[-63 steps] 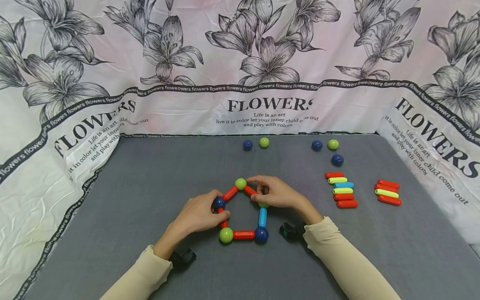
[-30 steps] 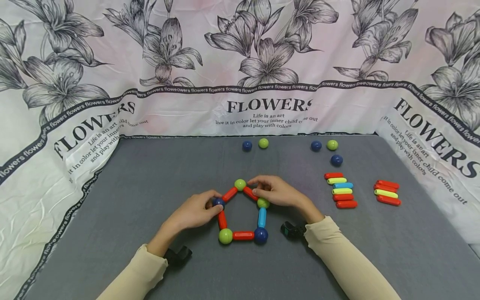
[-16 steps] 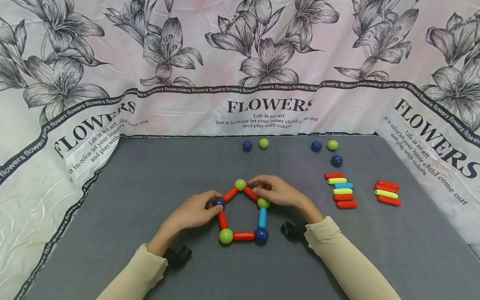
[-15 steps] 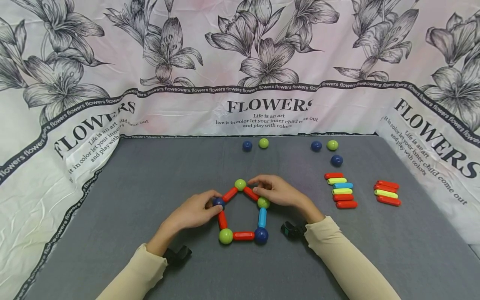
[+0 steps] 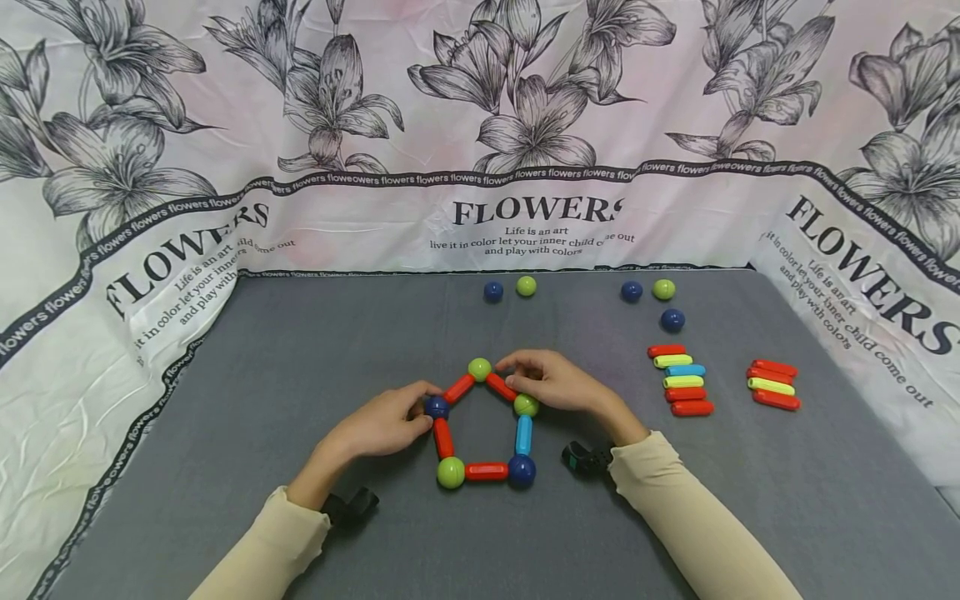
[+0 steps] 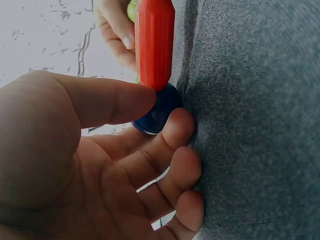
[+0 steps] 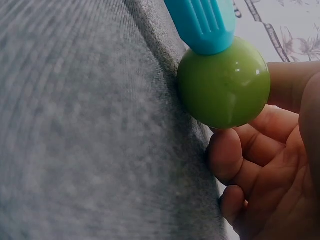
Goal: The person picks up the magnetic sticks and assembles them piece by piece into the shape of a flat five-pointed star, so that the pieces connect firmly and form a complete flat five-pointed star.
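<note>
Five-sided ring of rods and balls (image 5: 487, 472) lies mid-bench (image 5: 322, 342), every side filled; that outline looks complete. Left hand (image 5: 378, 421): fingers part-curled at the left navy ball (image 5: 437, 407); cannot tell whether they grip it. Right hand (image 5: 558, 383): thumb and index finger close about the upper-right red rod (image 5: 500, 387). Unused: loose balls (image 5: 632, 291) behind, loose rods (image 5: 684, 382) to the right; any further building probably draws on these.
</note>
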The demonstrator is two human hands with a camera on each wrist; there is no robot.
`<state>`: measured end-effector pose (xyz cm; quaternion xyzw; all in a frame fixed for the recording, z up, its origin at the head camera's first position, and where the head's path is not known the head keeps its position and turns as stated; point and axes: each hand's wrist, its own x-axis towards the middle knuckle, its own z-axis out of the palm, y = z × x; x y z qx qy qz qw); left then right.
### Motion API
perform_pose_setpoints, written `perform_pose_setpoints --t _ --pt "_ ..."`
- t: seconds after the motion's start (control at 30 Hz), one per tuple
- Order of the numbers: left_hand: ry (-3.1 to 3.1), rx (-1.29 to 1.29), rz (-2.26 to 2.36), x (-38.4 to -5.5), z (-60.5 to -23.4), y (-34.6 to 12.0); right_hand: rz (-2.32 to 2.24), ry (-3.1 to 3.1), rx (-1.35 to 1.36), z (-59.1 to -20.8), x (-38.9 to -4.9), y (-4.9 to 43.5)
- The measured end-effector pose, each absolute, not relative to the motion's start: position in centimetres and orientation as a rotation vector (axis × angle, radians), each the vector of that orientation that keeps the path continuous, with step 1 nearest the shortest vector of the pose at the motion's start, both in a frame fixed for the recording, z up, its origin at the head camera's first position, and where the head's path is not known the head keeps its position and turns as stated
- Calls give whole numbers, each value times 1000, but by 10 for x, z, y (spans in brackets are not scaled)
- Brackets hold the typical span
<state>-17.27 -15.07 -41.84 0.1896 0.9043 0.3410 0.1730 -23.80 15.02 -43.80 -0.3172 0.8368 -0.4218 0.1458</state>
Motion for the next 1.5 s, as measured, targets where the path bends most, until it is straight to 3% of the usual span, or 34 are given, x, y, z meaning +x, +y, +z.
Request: perform_pose_setpoints --t 1.5 --pt "2621 406 970 -170 -424 -143 -1302 2482 -874 -433 -242 159"
